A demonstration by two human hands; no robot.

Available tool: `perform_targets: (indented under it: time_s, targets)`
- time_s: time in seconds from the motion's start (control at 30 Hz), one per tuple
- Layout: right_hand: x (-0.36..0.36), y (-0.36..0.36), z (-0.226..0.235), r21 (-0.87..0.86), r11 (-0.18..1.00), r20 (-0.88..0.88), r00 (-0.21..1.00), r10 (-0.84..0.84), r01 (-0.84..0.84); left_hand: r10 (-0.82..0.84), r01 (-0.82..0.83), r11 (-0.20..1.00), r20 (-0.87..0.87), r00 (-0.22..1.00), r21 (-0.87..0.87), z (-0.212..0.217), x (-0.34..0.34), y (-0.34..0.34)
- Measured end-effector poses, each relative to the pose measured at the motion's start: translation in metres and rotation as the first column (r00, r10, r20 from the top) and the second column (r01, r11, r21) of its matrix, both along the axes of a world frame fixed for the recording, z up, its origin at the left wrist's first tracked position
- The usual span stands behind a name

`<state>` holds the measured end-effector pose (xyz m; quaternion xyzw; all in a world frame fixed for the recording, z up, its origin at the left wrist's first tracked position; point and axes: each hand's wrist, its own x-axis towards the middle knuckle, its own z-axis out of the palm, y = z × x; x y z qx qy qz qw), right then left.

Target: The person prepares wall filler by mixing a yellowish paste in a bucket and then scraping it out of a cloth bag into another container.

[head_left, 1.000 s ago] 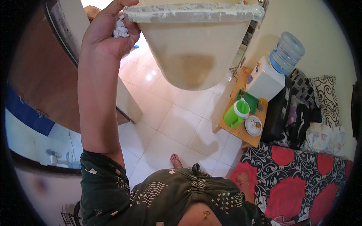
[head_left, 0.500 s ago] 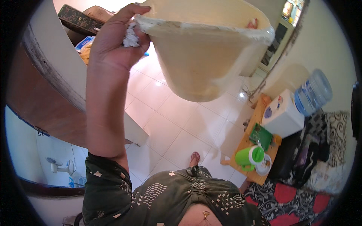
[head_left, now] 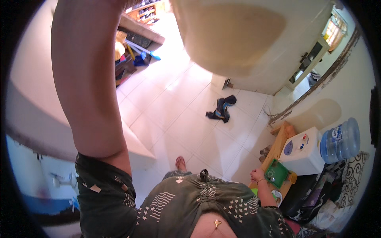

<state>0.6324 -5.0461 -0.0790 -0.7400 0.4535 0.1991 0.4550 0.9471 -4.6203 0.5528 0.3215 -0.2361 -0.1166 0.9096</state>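
**Desk:** Where is the container?

**Photographer:** The large, pale, rounded container (head_left: 234, 35) fills the upper middle, running out of view at the top edge, its curved bottom above a white tiled floor (head_left: 174, 141).

**Desk:** And the left hand?

**Photographer:** Beyond the top edge. A bare left forearm (head_left: 89, 79) rises along the left side from a dark, patterned sleeve (head_left: 104, 178), but the hand is cut off; whether its fingers are apart, together or clamped on the container, I cannot tell.

**Desk:** The right?

**Photographer:** The right hand (head_left: 257, 175) is low at the person's right, well apart from the container, just beside a green tray (head_left: 278, 173) on a wooden table (head_left: 274, 148). The fingers look bent, but at this size I cannot tell whether they are together or apart.

**Desk:** What surrounds it?

**Photographer:** A yellow-orange cup (head_left: 293, 177) sits at the tray's side, near a white water dispenser (head_left: 303, 152) topped by a clear blue bottle (head_left: 340, 140).

**Desk:** And on the floor?

**Photographer:** A crumpled dark cloth (head_left: 221, 109) lies on the tiles below the container; nearer the wearer, one foot (head_left: 180, 163) shows beneath dark clothing.
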Motion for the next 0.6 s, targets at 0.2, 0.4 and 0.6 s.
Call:
perform_targets:
  time_s: [0.2,0.4,0.6]
  targets:
    - [0.054,0.063,-0.01,0.074,0.969,-0.187,0.958,-0.219,0.236,0.012,-0.013,0.997,0.008,1.0,0.079,-0.009,0.103,0.0]
    - [0.114,0.114,0.019,0.088,0.989,-0.29,0.947,0.137,-0.116,-0.065,0.065,0.998,0.057,0.996,0.015,-0.013,0.214,0.025]
    - [0.177,0.064,-0.016,0.013,0.998,-0.281,0.958,0.062,-0.061,0.001,-0.001,0.997,0.004,1.0,-0.073,-0.019,0.273,0.035]
